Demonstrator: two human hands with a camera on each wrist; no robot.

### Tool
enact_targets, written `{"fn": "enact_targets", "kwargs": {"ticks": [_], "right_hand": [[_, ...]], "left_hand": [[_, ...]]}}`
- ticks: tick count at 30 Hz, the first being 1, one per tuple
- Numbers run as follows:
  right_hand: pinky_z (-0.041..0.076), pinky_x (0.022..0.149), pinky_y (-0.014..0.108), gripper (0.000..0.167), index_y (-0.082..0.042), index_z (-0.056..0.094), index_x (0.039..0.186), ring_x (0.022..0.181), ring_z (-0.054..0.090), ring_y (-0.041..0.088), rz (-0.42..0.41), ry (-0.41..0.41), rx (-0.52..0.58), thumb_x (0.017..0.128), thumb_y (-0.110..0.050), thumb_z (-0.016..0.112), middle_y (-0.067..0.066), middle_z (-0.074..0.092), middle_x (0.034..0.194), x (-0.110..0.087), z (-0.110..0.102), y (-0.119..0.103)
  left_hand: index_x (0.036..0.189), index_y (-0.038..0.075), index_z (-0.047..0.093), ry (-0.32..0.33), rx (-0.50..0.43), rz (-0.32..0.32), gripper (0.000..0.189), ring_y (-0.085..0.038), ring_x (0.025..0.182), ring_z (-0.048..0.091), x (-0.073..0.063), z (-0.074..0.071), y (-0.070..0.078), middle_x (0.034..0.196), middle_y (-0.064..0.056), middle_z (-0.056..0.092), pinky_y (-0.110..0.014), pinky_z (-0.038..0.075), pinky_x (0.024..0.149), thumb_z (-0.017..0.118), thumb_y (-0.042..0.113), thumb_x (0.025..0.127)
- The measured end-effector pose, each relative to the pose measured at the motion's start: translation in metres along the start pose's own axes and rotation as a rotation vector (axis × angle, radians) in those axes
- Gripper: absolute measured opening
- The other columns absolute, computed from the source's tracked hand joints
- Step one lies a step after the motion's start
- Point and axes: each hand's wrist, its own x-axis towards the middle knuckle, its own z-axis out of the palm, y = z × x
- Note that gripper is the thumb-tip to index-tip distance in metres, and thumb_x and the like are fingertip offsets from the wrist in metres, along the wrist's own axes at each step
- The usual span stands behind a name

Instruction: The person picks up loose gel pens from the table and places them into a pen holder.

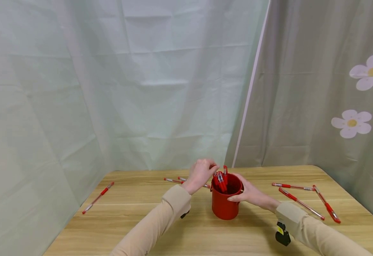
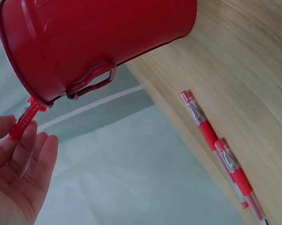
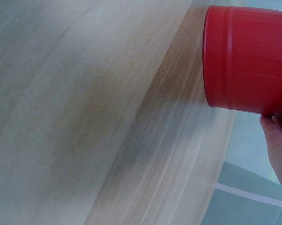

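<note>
A red metal bucket (image 1: 224,206) stands upright on the wooden table, with several red-capped pens (image 1: 222,182) leaning inside it. At its left rim, my left hand (image 1: 200,174) pinches a red pen (image 2: 25,123) between thumb and fingers; the pen's other end is hidden inside the bucket. My right hand (image 1: 253,193) grips the bucket's right side, thumb at the front and fingers around the back near the rim. In the right wrist view, only part of that hand (image 3: 279,150) shows against the bucket wall.
Two pens (image 2: 220,154) lie on the table behind my left forearm. A single pen (image 1: 98,197) lies at the far left. Three more pens (image 1: 301,202) lie at the right. Pale curtains (image 1: 173,89) hang behind the table (image 1: 135,213).
</note>
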Motion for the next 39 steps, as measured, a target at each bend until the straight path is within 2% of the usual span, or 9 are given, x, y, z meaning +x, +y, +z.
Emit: {"fn": "enact_targets", "kwargs": {"ticks": [8,17,27,34,39], "right_hand": [[0.041,0.084,0.04,0.074,-0.013,0.028,0.136,0.113,0.041,0.028,-0.014,-0.002,-0.019,0.077,-0.016,0.073,0.009,0.043,0.127,0.0008,0.0003,-0.0024],[0.041,0.084,0.041,0.076,-0.013,0.027,0.137,0.113,0.041,0.028,0.001,0.001,-0.015,0.077,-0.017,0.073,0.009,0.043,0.128,-0.0006,0.0011,-0.0042],[0.041,0.084,0.041,0.076,-0.013,0.027,0.137,0.113,0.041,0.028,-0.004,0.005,-0.019,0.077,-0.018,0.072,0.009,0.043,0.128,-0.001,0.0019,-0.003],[0.041,0.084,0.04,0.076,-0.012,0.028,0.137,0.113,0.041,0.028,-0.016,0.008,-0.025,0.076,-0.018,0.073,0.009,0.044,0.127,-0.0003,0.0012,-0.0035],[0.04,0.085,0.041,0.076,-0.012,0.028,0.137,0.113,0.041,0.028,-0.018,0.006,-0.022,0.076,-0.017,0.073,0.009,0.044,0.127,-0.0011,0.0008,-0.0034]], "left_hand": [[0.089,0.011,0.073,-0.014,-0.008,-0.003,0.016,-0.002,0.063,0.052,-0.0017,0.0037,-0.0009,0.079,0.004,0.065,-0.019,0.043,0.054,0.06,0.019,0.088],[0.082,0.011,0.072,-0.033,0.027,-0.015,0.015,-0.003,0.055,0.048,-0.0038,0.0072,-0.0011,0.072,0.006,0.061,-0.018,0.039,0.046,0.063,0.022,0.087],[0.084,0.011,0.071,-0.026,0.041,-0.013,0.016,-0.004,0.061,0.05,-0.0062,0.0067,-0.0021,0.077,0.005,0.061,-0.017,0.041,0.051,0.063,0.024,0.086],[0.086,0.01,0.068,-0.003,-0.007,0.0,0.021,-0.005,0.061,0.052,-0.0058,0.0042,-0.0039,0.077,0.005,0.061,-0.019,0.043,0.053,0.058,0.028,0.089],[0.087,0.011,0.066,0.007,-0.041,-0.023,0.026,-0.006,0.061,0.05,-0.0049,0.0037,-0.0066,0.074,0.007,0.058,-0.021,0.042,0.054,0.052,0.032,0.093]]}}
